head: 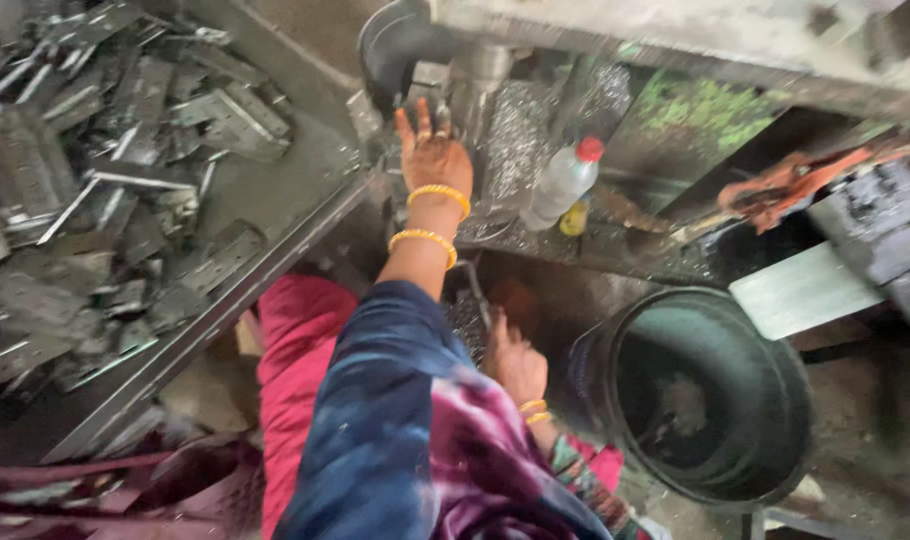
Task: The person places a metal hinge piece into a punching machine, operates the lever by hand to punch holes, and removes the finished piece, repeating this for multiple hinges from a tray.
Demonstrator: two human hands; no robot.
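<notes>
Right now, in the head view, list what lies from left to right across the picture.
Scrap metal pile → left hand on the machine → clear bottle with red cap → black bucket → dark metal block.

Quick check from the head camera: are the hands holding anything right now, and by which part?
Left hand rests open-fingered against the machine, gripping nothing. Right hand is closed low near a thin metal rod; whether it grips anything cannot be told.

Clear red-capped bottle (561,183) on machine ledge (535,243)
</notes>
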